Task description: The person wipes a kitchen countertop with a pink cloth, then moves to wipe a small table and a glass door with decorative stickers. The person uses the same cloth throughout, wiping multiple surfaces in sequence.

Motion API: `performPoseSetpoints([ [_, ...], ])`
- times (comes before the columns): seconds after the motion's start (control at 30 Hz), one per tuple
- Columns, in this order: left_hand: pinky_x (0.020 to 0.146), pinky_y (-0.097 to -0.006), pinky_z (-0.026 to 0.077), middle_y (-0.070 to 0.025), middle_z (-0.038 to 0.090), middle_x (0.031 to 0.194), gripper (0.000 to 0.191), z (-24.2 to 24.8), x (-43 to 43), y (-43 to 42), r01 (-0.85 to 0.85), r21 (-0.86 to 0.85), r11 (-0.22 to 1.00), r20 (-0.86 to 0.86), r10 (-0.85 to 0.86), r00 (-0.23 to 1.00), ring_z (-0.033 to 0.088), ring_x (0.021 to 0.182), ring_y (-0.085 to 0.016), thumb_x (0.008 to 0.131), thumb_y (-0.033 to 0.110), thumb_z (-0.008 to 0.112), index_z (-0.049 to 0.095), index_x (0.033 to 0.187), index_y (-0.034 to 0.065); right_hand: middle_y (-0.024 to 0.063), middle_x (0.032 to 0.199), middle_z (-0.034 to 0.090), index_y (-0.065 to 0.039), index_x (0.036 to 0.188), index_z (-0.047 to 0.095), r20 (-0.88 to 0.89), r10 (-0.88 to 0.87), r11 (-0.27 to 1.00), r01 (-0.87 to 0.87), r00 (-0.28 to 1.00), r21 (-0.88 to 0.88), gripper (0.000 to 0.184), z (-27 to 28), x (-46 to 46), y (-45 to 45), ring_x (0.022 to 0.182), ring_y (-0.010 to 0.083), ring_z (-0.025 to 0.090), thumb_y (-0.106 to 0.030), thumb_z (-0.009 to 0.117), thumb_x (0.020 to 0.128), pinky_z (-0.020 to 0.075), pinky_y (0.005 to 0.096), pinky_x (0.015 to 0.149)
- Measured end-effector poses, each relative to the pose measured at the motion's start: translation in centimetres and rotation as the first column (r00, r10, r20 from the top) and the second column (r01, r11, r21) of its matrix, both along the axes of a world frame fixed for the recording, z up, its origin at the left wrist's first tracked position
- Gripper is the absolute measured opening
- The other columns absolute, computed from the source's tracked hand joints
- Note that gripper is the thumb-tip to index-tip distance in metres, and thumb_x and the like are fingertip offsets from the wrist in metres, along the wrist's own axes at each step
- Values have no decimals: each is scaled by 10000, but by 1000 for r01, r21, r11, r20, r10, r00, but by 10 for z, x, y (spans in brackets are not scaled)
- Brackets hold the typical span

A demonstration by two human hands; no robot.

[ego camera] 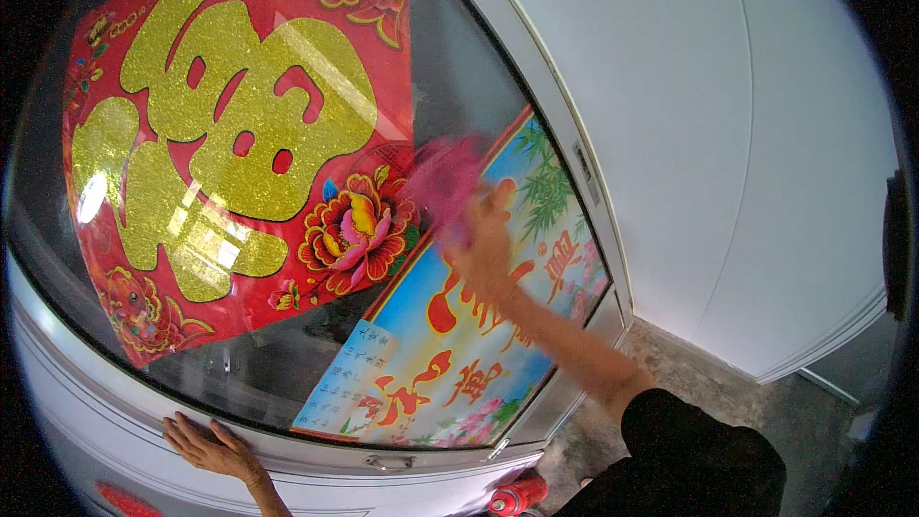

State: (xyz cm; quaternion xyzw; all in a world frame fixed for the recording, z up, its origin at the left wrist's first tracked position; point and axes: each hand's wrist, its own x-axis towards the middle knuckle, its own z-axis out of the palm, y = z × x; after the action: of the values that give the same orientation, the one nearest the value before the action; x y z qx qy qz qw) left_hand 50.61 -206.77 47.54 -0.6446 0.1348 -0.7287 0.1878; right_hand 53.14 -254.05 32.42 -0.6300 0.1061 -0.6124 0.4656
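Observation:
A pink cloth (445, 179), blurred, is bunched in my right hand (488, 230) against the glass pane (467, 72) of a metal-framed door. It lies over the gap between a red diamond-shaped poster (388, 115) with a large gold glitter character and a blue landscape poster (423, 287) bearing writing. My right forearm crosses in front of the landscape poster and hides part of it. My left hand (208, 445) rests with fingers spread on the silver metal frame (287, 445) along the pane's lower left edge, holding nothing.
A small metal pull handle (390, 462) sits on the frame. The latch plate (585, 169) is on the frame's right side. A white panel (646, 122) stands to the right. Below, a red bottle-like container (518, 496) is near the concrete floor (596, 438).

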Motion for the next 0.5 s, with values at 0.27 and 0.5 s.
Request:
performPoseSetpoints([
  [0.27,1108,-537,285,-157,435,1495,578,-1,-2,0,-30,-15,999,-13,29,999,352,1391,-408,1017,485,432,478,1423,77,168,1099,626,-94,1184,642,162,-7,840,93,987,-534,343,3,1,-18,1047,352,595,-107,648,841,491,458,892],
  [0.5,1142,-536,233,-159,398,1522,593,-4,-5,-13,56,-48,997,-50,-59,997,314,1418,-396,1012,468,447,449,1444,63,237,1352,466,17,1315,467,161,-204,979,198,966,51,581,26,24,-42,1200,444,493,-63,661,774,453,474,984],
])
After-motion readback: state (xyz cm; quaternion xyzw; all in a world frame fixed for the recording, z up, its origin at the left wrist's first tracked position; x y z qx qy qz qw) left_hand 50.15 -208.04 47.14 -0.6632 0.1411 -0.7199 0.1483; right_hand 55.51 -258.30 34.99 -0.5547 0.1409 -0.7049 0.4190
